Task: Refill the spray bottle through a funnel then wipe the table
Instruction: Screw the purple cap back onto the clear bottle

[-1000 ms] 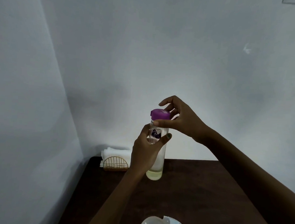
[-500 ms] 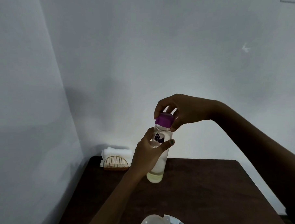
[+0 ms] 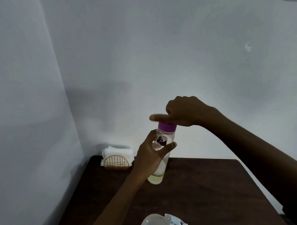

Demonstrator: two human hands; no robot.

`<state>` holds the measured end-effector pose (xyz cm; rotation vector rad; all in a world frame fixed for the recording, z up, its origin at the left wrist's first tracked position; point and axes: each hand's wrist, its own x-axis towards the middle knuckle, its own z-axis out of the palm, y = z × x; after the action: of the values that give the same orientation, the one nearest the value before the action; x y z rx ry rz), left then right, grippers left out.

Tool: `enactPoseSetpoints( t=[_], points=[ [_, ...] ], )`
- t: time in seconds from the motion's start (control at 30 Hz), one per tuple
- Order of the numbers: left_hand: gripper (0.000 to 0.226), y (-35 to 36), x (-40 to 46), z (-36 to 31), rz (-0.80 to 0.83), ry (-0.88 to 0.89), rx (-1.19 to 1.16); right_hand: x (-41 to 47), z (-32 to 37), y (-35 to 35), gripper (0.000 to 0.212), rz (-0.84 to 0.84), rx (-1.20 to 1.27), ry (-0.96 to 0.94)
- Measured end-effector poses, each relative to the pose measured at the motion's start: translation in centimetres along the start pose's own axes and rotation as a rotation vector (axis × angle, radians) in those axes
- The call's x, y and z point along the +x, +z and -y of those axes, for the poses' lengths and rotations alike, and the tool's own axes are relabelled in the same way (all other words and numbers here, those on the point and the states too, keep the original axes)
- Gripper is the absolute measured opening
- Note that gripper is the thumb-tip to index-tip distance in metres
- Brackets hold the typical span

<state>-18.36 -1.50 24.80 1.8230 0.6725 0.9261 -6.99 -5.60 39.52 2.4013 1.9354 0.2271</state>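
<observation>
Above the dark table (image 3: pixel 209 191), left hand (image 3: pixel 149 160) round a clear bottle (image 3: pixel 160 164), right hand (image 3: pixel 183 110) gripping its purple cap (image 3: pixel 166 126).

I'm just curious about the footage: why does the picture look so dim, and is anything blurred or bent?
Head view: dim, even light, the dark table nearly black; soft shadows on the wall behind the napkin holder. The right hand shows motion blur at its outstretched finger above the purple cap; the left hand looks sharper. Wide-angle lens bows the wall corner at left.
</observation>
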Motion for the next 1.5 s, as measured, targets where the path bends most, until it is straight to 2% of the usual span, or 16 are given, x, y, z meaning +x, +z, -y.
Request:
enactPoseSetpoints(
  t=[0.1,0.2,0.3,0.43,0.57,0.63,0.7,0.77,0.83,0.97,1.1,1.17,1.23,1.27,1.37,1.5],
  points=[
    [0.053,-0.1,0.0,0.3,0.007,0.003,0.008,-0.1,-0.9,-1.1,0.069,0.058,0.170,-0.038],
    [0.055,-0.2,0.0,0.5,0.003,-0.005,-0.004,-0.7,-1.6,-2.4,0.026,0.240,0.454,-0.250],
    [0.054,-0.3,0.1,0.2,0.011,-0.010,0.007,-0.8,-2.0,-2.1,0.033,0.280,0.464,-0.332],
    [0.052,0.0,0.2,0.3,0.008,-0.001,0.022,-0.2,-1.7,-1.3,0.024,0.231,0.352,-0.200],
    [0.055,0.3,0.1,0.2,0.013,-0.014,0.015,0.2,-1.9,-0.9,0.051,0.123,0.198,-0.122],
    [0.055,0.1,0.2,0.1,0.007,-0.014,0.002,0.2,-2.6,-0.9,0.038,0.081,0.245,-0.147],
    [0.057,0.1,0.2,0.0,0.009,-0.020,-0.007,-0.1,-3.0,-1.1,0.023,0.173,0.373,-0.250],
    [0.058,0.1,0.3,0.0,0.003,-0.027,-0.015,-0.5,-3.1,-1.2,0.036,0.303,0.506,-0.371],
    [0.058,0.1,0.3,-0.1,-0.008,-0.026,-0.022,-0.6,-3.0,-1.0,0.044,0.336,0.574,-0.394],
    [0.055,0.3,0.0,0.1,-0.008,-0.013,-0.019,-0.3,-2.4,-0.4,0.036,0.230,0.431,-0.213],
    [0.056,0.4,-0.1,0.3,0.001,-0.001,-0.003,-0.3,-1.5,-0.3,0.063,0.103,0.142,-0.071],
    [0.055,0.3,-0.1,0.3,-0.006,0.001,-0.008,-0.3,-1.8,-0.5,0.055,0.032,0.185,-0.098],
    [0.054,0.1,0.0,0.3,-0.011,-0.004,-0.008,-0.4,-2.3,-0.9,0.026,0.007,0.314,-0.210],
    [0.056,0.1,0.1,0.2,-0.010,-0.008,-0.004,-0.5,-2.4,-1.0,0.014,0.057,0.378,-0.274],
    [0.057,0.2,0.2,0.2,-0.009,-0.015,-0.019,-0.8,-2.5,-1.0,0.031,0.255,0.505,-0.405],
    [0.054,0.5,0.1,0.2,-0.012,0.006,0.003,-0.5,-1.9,-0.5,0.026,0.209,0.390,-0.288]
  ],
)
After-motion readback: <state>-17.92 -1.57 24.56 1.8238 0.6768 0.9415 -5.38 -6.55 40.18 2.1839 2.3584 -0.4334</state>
